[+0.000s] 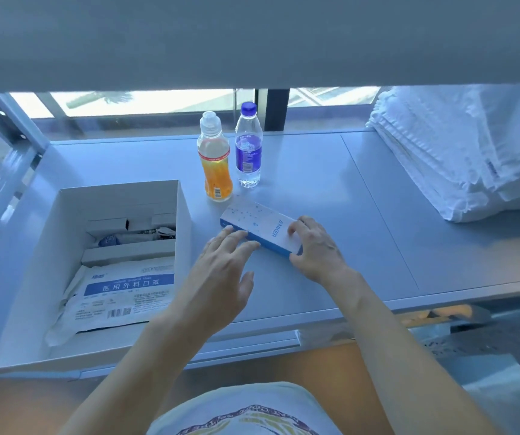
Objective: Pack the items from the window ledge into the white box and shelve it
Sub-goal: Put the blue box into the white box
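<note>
An open white box (32, 246) stands on the left of the window ledge (330, 189), holding a flat pack of surgical masks (120, 296) and small cartons behind it. A long white-and-blue Anker carton (260, 226) lies flat on the ledge, right of the box. My right hand (315, 249) grips its near right end, thumb on the blue side, fingers on top. My left hand (224, 271) has its fingers spread, fingertips touching the carton's near long edge. An orange drink bottle (214, 161) and a blue-labelled water bottle (248, 146) stand upright behind the carton.
A stack of folded white cloth (459, 146) fills the right end of the ledge. The window glass and a dark frame post (275, 108) run behind the bottles. A grey metal bracket (11, 124) slants at the far left. A lower shelf edge (487, 321) shows below right.
</note>
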`<state>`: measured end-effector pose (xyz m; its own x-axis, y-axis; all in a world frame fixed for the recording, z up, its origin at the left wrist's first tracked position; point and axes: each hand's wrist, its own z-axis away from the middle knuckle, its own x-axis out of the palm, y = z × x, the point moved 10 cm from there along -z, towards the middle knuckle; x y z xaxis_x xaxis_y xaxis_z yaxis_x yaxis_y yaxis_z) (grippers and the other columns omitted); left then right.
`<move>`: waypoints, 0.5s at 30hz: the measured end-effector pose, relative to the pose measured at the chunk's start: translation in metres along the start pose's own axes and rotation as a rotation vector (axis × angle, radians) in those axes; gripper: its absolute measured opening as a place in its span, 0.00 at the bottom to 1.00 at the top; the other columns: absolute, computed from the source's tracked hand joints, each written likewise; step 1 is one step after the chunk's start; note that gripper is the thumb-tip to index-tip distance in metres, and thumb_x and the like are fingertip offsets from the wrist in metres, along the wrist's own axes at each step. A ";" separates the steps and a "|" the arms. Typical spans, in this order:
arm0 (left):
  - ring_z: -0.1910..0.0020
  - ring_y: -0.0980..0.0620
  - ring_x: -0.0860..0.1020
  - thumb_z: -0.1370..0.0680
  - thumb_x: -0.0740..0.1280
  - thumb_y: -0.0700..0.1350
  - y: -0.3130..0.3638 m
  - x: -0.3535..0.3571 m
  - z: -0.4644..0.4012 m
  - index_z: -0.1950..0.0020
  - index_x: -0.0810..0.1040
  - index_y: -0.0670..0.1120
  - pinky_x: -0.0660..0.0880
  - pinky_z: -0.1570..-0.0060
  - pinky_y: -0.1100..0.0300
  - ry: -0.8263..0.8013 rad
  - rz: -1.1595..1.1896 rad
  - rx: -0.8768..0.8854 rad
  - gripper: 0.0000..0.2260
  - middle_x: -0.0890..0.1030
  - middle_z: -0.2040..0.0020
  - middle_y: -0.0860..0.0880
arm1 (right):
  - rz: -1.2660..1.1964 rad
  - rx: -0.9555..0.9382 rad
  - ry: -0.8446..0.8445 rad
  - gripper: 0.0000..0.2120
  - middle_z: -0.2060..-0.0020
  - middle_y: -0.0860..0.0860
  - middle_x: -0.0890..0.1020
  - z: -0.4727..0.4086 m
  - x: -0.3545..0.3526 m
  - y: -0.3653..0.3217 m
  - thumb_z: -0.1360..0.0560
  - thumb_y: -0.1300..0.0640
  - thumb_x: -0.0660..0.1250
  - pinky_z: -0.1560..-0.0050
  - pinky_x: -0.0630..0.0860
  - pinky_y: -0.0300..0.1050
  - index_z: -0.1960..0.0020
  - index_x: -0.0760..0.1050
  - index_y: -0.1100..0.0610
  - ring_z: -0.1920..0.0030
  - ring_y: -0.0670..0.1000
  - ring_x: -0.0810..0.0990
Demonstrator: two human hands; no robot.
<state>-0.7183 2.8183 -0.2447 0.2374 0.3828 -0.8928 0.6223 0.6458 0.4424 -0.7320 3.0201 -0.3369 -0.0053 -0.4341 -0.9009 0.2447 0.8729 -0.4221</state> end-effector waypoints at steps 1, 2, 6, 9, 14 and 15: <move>0.19 0.49 0.57 0.19 0.67 0.45 0.004 0.006 -0.001 0.23 0.70 0.49 0.57 0.21 0.53 -0.014 -0.005 0.014 0.23 0.67 0.22 0.49 | -0.016 -0.005 0.004 0.20 0.39 0.48 0.73 0.006 -0.001 0.003 0.30 0.62 0.69 0.44 0.73 0.47 0.39 0.73 0.54 0.38 0.53 0.72; 0.19 0.49 0.58 0.19 0.67 0.46 0.008 0.013 -0.002 0.23 0.70 0.49 0.57 0.21 0.53 -0.030 -0.014 0.023 0.24 0.67 0.22 0.49 | -0.036 -0.006 0.010 0.20 0.40 0.47 0.73 0.014 -0.002 0.006 0.31 0.63 0.69 0.46 0.72 0.46 0.40 0.74 0.54 0.39 0.53 0.72; 0.20 0.46 0.57 0.20 0.66 0.49 0.020 0.050 -0.007 0.21 0.64 0.50 0.59 0.23 0.50 -0.137 -0.119 0.025 0.28 0.64 0.21 0.48 | -0.114 0.015 0.039 0.20 0.43 0.44 0.74 0.050 -0.006 0.024 0.35 0.65 0.69 0.50 0.68 0.40 0.45 0.74 0.53 0.42 0.50 0.73; 0.20 0.44 0.56 0.21 0.65 0.49 0.025 0.080 -0.010 0.20 0.59 0.51 0.61 0.25 0.46 -0.231 -0.211 0.027 0.31 0.60 0.20 0.48 | -0.141 0.033 0.055 0.21 0.42 0.43 0.75 0.078 -0.009 0.037 0.38 0.66 0.69 0.48 0.72 0.39 0.47 0.75 0.52 0.42 0.49 0.74; 0.20 0.41 0.53 0.22 0.69 0.51 0.022 0.126 -0.011 0.19 0.52 0.51 0.62 0.26 0.41 -0.376 -0.286 0.011 0.37 0.56 0.20 0.47 | -0.171 0.076 0.052 0.23 0.41 0.42 0.75 0.114 -0.013 0.059 0.38 0.68 0.67 0.45 0.76 0.42 0.47 0.75 0.50 0.40 0.49 0.74; 0.20 0.41 0.54 0.22 0.69 0.51 0.024 0.132 -0.011 0.19 0.51 0.51 0.63 0.26 0.42 -0.388 -0.289 0.023 0.38 0.56 0.20 0.48 | -0.176 0.087 0.052 0.23 0.40 0.42 0.75 0.119 -0.014 0.062 0.38 0.68 0.67 0.44 0.76 0.42 0.47 0.74 0.50 0.40 0.49 0.74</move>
<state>-0.6806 2.8918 -0.3515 0.3103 -0.0881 -0.9466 0.7190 0.6731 0.1731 -0.6014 3.0544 -0.3382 -0.1047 -0.5644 -0.8188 0.3181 0.7611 -0.5653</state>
